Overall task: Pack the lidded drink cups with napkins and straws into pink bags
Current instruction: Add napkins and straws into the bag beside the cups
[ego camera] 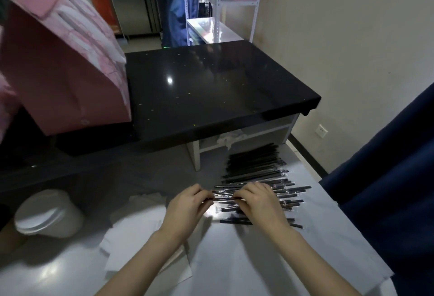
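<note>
Straws (256, 168), black and each sealed in a clear sleeve, are seen in the head view spread in a loose pile on the white table (258, 272), right of centre and just far of both hands. One straw (223, 198), poss. two, is held crosswise btwn the hands. Its left end is pinched by the curled fingertips of the left hand (187, 204), and its right part is gripped under the curled fingers of the right hand (258, 201). Straws are judged v. light, thin and bendy, the wrap prob. slippery, so a light pinch near mid-length or at both ends is advised. Both forearms are stretched forward from the near edge, backs of hands up, wrists close together. Napkins (131, 248) are laid near left. A pink bag (65, 79) is stood far left on the black counter (211, 88).
</note>
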`<state>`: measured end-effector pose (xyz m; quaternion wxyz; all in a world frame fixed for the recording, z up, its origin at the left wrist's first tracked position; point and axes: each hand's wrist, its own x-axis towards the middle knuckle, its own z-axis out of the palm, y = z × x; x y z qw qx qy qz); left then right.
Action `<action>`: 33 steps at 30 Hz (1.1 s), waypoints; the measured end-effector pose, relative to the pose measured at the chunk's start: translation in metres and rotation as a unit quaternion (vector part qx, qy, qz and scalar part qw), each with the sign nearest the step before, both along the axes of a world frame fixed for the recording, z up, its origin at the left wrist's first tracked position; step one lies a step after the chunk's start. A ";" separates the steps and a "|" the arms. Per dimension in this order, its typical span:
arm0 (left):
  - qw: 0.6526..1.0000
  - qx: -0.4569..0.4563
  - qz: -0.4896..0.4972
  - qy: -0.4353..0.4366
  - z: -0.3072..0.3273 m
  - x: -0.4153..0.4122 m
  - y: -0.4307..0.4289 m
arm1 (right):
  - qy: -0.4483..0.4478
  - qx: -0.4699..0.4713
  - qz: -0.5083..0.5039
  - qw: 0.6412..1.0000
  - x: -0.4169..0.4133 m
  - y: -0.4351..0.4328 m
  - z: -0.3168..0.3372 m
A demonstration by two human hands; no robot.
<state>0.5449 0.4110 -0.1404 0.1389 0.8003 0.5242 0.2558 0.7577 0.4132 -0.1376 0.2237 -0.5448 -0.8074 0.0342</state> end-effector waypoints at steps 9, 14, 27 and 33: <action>0.982 0.133 0.130 0.018 0.073 -0.150 -0.065 | 0.054 0.079 0.153 0.984 -0.153 -0.012 0.080; 0.948 0.197 0.247 0.037 0.107 -0.249 -0.140 | 0.092 0.105 0.257 0.956 -0.273 -0.044 0.111; 0.788 0.244 0.564 0.026 0.141 -0.482 -0.332 | 0.106 0.102 0.427 0.892 -0.536 -0.142 0.162; 0.847 0.094 0.521 0.046 0.138 -0.548 -0.343 | 0.033 0.107 0.436 0.893 -0.594 -0.156 0.167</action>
